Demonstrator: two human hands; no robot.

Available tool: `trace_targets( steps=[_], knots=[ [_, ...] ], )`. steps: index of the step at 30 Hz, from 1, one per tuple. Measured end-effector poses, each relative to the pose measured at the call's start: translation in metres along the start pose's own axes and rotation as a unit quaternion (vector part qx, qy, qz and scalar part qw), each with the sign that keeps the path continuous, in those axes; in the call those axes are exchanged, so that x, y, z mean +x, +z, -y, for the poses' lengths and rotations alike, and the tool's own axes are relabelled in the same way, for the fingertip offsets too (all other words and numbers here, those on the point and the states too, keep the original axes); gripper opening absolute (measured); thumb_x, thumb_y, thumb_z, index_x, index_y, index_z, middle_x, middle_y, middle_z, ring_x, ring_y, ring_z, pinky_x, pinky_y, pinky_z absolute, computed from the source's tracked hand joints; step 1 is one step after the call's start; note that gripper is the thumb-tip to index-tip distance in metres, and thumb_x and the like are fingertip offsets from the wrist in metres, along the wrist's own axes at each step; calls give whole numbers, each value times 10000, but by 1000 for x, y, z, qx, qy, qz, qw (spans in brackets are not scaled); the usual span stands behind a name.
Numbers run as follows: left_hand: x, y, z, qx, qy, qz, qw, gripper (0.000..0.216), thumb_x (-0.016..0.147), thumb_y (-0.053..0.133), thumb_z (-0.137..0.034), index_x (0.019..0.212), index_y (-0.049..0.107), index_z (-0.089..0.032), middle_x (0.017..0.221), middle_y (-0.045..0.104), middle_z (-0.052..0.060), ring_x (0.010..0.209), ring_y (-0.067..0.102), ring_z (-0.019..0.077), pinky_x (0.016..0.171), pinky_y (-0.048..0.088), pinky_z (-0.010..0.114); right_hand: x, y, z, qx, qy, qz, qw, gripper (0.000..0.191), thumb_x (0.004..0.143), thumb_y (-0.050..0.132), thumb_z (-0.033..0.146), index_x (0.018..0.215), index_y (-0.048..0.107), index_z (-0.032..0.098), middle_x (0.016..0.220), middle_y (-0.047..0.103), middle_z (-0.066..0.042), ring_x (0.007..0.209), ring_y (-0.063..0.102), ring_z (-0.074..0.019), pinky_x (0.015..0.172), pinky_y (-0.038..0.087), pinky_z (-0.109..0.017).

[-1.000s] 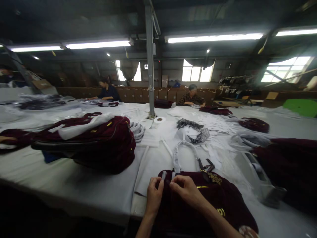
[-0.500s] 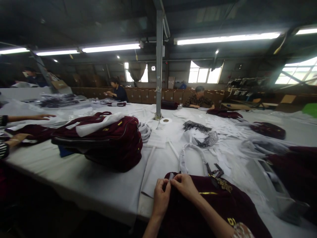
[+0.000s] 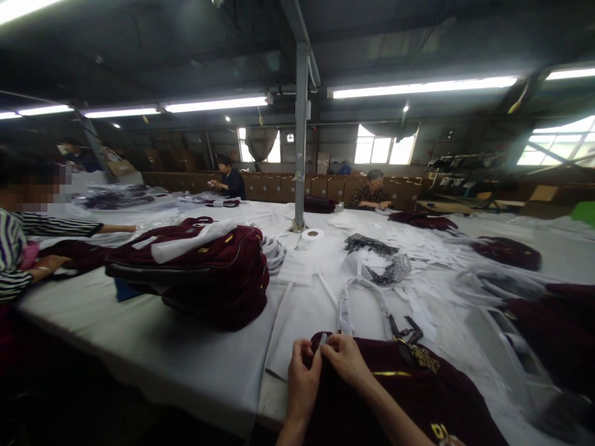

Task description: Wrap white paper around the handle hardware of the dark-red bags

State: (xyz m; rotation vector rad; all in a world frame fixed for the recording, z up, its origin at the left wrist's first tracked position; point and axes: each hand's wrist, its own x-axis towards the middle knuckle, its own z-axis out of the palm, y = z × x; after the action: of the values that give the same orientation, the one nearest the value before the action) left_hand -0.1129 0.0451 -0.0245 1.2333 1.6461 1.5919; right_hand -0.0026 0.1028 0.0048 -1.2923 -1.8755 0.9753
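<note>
A maroon bag (image 3: 446, 396) with yellow markings lies on the white-covered table (image 3: 223, 365) right in front of me. At its upper left corner, my left hand (image 3: 302, 375) is pinched closed at a small pale strip (image 3: 323, 339). My right hand (image 3: 346, 359) pinches the same strip from the other side, its wrist resting over the bag. What the strip is attached to is hidden by my fingers. Beyond the bag's top edge curves a handle (image 3: 344, 303) wrapped in white, with a dark strap and buckle (image 3: 409, 331) beside it.
Stacked maroon bags (image 3: 214, 272) stand to the left. A metal post (image 3: 300, 136) rises from the table, with a white roll (image 3: 312, 234) near its foot. Patterned wrapping (image 3: 395, 266) and paper scraps lie ahead; a grey dispenser (image 3: 511, 353) is at right. Co-workers sit around.
The view has tilted up and swung slightly left, showing more of the striped-sleeved co-worker, whose arm reaches further toward the stack. My hands keep their pinch at the strip.
</note>
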Motion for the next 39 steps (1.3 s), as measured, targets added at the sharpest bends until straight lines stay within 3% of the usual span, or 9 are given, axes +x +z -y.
trace_targets(
  steps=[3,9,17,21,27,29,33,35,39],
  knots=[
    [-2,2,2,38,35,-34,998,214,797,521,-381,915,551,-205,754,529,10,728,545,164,712,453,283,-1,1,4,-6,4,-9,1000,241,702,528,254,486,499,151,463,438,35,470,402,-94,451,269,-208],
    [-2,2,3,56,82,6,995,245,844,437,-341,923,619,-197,866,573,72,870,562,208,818,438,345,-1,-1,3,-1,-8,8,1000,269,718,527,295,494,461,162,471,382,47,472,352,-86,453,245,-212],
    [12,-16,-6,-11,32,151,988,247,831,462,-368,872,622,-184,862,610,44,865,568,185,807,430,292,2,-22,12,8,-109,107,988,171,755,522,248,620,550,147,583,512,30,578,442,-107,536,319,-200],
    [15,-19,-7,-55,4,189,981,245,823,480,-397,835,589,-177,813,606,17,814,554,171,760,429,267,9,-30,20,-5,-128,158,979,120,744,527,206,669,598,143,605,552,28,593,465,-109,552,334,-196],
    [7,-7,1,-87,-14,119,989,286,823,463,-437,854,561,-170,810,605,19,805,554,175,740,429,254,15,-37,27,-49,-140,210,966,167,732,487,152,769,650,163,675,629,8,629,537,-129,568,373,-201],
    [6,-4,5,-85,-18,87,992,303,818,459,-454,833,559,-169,776,602,19,772,555,174,715,433,253,14,-38,26,-68,-143,156,975,210,747,459,145,815,657,164,736,663,-23,689,581,-154,627,407,-226],
    [5,-2,11,-53,-34,15,998,311,829,417,-453,827,547,-170,759,607,28,755,568,185,718,445,280,4,-35,24,-61,-114,-36,991,275,797,419,172,946,649,151,910,682,-98,858,612,-209,790,429,-306],
    [5,-2,12,-26,-22,-14,999,296,827,419,-436,842,547,-170,797,617,45,795,579,197,755,446,301,-6,-31,25,-26,-95,-57,993,265,791,450,185,968,644,159,906,687,-91,852,621,-214,790,443,-309],
    [5,-1,11,21,27,-48,998,253,820,433,-397,832,554,-175,814,607,61,809,586,204,757,456,319,-23,-15,30,20,-105,-24,994,234,784,464,167,922,652,179,837,690,-57,778,627,-194,730,459,-279]
  ],
)
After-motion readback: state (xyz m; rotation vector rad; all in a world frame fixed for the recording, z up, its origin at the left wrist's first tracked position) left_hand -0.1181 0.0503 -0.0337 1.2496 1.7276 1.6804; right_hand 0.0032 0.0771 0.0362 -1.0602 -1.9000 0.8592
